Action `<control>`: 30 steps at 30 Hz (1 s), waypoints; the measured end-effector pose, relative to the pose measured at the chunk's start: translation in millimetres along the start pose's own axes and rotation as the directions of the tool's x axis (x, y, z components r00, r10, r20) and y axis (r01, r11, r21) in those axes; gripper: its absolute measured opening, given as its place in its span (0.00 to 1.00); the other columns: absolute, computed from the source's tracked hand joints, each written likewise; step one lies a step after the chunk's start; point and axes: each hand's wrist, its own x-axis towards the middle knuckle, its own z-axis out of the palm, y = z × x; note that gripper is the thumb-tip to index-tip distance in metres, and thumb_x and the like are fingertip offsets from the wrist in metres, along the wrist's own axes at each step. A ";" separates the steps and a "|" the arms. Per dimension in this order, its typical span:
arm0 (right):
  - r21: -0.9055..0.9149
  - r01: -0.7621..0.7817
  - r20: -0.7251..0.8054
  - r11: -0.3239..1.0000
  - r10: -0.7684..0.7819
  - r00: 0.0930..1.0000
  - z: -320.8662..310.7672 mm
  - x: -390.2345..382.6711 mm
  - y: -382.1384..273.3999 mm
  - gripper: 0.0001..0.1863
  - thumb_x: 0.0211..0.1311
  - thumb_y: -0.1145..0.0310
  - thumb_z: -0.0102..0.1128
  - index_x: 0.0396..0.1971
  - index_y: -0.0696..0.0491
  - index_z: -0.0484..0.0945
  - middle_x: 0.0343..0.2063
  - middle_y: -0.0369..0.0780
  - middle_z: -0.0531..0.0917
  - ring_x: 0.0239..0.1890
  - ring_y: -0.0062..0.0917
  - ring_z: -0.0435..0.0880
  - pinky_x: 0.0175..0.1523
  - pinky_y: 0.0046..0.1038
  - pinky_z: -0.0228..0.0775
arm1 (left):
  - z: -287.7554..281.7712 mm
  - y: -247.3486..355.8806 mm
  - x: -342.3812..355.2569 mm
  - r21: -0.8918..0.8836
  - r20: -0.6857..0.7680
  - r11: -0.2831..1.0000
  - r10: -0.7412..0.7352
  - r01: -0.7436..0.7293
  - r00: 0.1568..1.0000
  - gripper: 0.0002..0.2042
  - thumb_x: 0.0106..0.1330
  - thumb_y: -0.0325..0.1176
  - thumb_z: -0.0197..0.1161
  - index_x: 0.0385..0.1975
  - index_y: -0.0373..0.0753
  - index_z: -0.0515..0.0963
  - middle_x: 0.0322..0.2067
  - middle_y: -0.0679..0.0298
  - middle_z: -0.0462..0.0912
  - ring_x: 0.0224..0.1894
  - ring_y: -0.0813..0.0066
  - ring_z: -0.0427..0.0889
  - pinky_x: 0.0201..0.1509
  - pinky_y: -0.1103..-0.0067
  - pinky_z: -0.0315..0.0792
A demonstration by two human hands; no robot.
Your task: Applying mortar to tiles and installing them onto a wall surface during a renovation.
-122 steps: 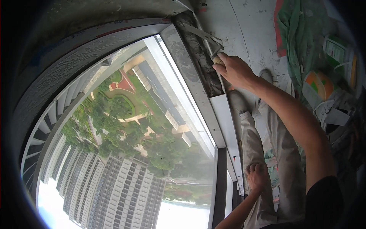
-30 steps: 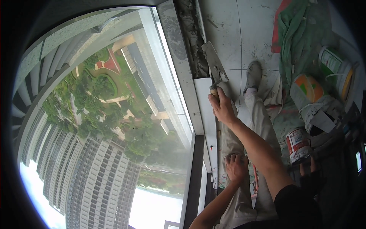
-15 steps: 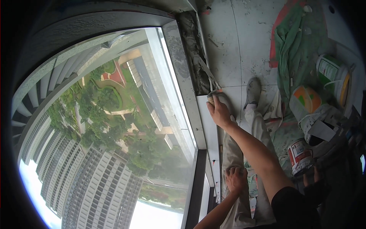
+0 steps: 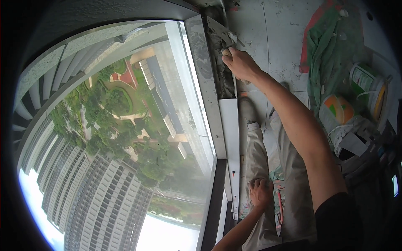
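My right hand (image 4: 242,63) reaches forward to the sill, closed around the wooden handle (image 4: 226,52) of a trowel. The trowel's metal part beyond the handle shows only partly, over a channel of rough grey mortar (image 4: 226,81) beside the window frame. A smooth white sill strip (image 4: 229,121) begins at the channel's near end. My left hand (image 4: 261,193) rests on my left knee, fingers spread over the trouser leg (image 4: 257,152), with nothing held.
Left of the sill, a large window (image 4: 167,125) looks down on trees and tall buildings. At right lie a green cloth (image 4: 324,46), a green-and-white bucket (image 4: 363,81) and an orange-and-white bucket (image 4: 337,108). A red tool (image 4: 280,205) lies between my legs.
My right hand has moved forward with the trowel, from the near end of the mortar channel to farther along it. My left hand stays on the knee.
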 end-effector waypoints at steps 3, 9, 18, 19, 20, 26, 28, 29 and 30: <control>-0.027 -0.028 0.083 0.999 0.030 0.996 -9.9 18.9 -12.1 0.19 0.82 0.58 0.54 0.47 0.63 0.78 0.30 0.55 0.88 0.30 0.40 0.93 0.40 0.44 0.86 | 2.3 1.2 0.1 -0.024 0.002 0.999 -0.037 0.037 0.999 0.16 0.68 0.47 0.74 0.46 0.42 0.88 0.54 0.59 0.88 0.68 0.45 0.75 0.71 0.55 0.73; -0.004 -0.030 0.166 1.000 0.031 0.986 -3.7 20.1 -6.4 0.17 0.84 0.66 0.44 0.40 0.60 0.80 0.24 0.46 0.85 0.19 0.36 0.89 0.35 0.44 0.86 | 1.4 5.2 2.0 -0.031 -0.014 0.999 -0.040 0.039 0.999 0.16 0.67 0.47 0.75 0.44 0.42 0.89 0.52 0.59 0.89 0.67 0.45 0.75 0.70 0.55 0.73; 0.115 -0.072 0.203 0.991 0.048 0.978 3.5 -4.2 12.4 0.22 0.82 0.55 0.56 0.50 0.64 0.76 0.22 0.44 0.82 0.15 0.31 0.82 0.22 0.41 0.73 | 0.7 5.6 3.0 -0.024 -0.003 0.999 -0.038 0.038 0.999 0.15 0.69 0.46 0.74 0.45 0.42 0.89 0.52 0.59 0.88 0.68 0.44 0.74 0.71 0.55 0.72; 0.159 -0.173 0.239 0.972 0.132 0.962 -1.6 -9.3 16.0 0.19 0.83 0.57 0.54 0.49 0.62 0.78 0.21 0.42 0.80 0.15 0.29 0.83 0.23 0.38 0.75 | 0.8 5.0 3.1 -0.020 -0.003 0.999 -0.038 0.038 0.999 0.15 0.69 0.46 0.74 0.45 0.42 0.89 0.52 0.59 0.88 0.68 0.44 0.74 0.71 0.55 0.72; 0.227 -0.242 0.271 0.943 0.177 0.946 -5.6 -14.3 19.1 0.17 0.85 0.59 0.52 0.48 0.59 0.80 0.21 0.40 0.79 0.16 0.27 0.84 0.24 0.35 0.77 | 0.9 4.8 3.5 -0.018 0.007 0.999 -0.038 0.038 0.999 0.15 0.69 0.46 0.73 0.45 0.43 0.89 0.52 0.59 0.88 0.68 0.44 0.74 0.71 0.56 0.72; 0.518 -0.373 0.380 0.770 0.183 0.907 -12.2 -68.8 35.5 0.17 0.86 0.54 0.56 0.47 0.56 0.79 0.16 0.32 0.73 0.11 0.19 0.73 0.15 0.30 0.63 | -2.1 4.6 4.3 -0.023 0.010 0.999 -0.024 0.024 1.000 0.15 0.68 0.46 0.74 0.44 0.42 0.88 0.52 0.59 0.88 0.68 0.44 0.74 0.72 0.56 0.72; 0.585 -0.322 0.351 0.744 0.126 0.928 -15.1 -103.9 32.4 0.15 0.85 0.56 0.58 0.48 0.55 0.78 0.17 0.31 0.73 0.09 0.18 0.70 0.15 0.29 0.60 | -3.3 4.9 4.6 -0.026 0.017 0.999 -0.026 0.026 1.000 0.15 0.68 0.46 0.74 0.43 0.42 0.88 0.52 0.59 0.88 0.68 0.45 0.74 0.71 0.56 0.72; 0.639 -0.303 0.305 0.708 0.128 0.944 -17.4 -123.8 27.9 0.15 0.85 0.57 0.58 0.50 0.55 0.78 0.16 0.31 0.73 0.10 0.18 0.71 0.16 0.29 0.60 | -3.4 5.0 5.0 -0.009 -0.010 1.000 -0.001 0.000 1.000 0.14 0.68 0.45 0.73 0.42 0.42 0.87 0.51 0.59 0.88 0.66 0.46 0.76 0.69 0.56 0.73; 0.654 -0.327 0.280 0.682 0.183 0.942 -19.6 -144.4 21.6 0.15 0.85 0.57 0.59 0.51 0.55 0.77 0.16 0.31 0.73 0.10 0.18 0.71 0.17 0.29 0.60 | -3.7 5.1 5.0 0.016 -0.027 1.000 0.024 -0.024 0.999 0.13 0.68 0.44 0.73 0.41 0.42 0.85 0.50 0.59 0.87 0.63 0.48 0.77 0.67 0.56 0.74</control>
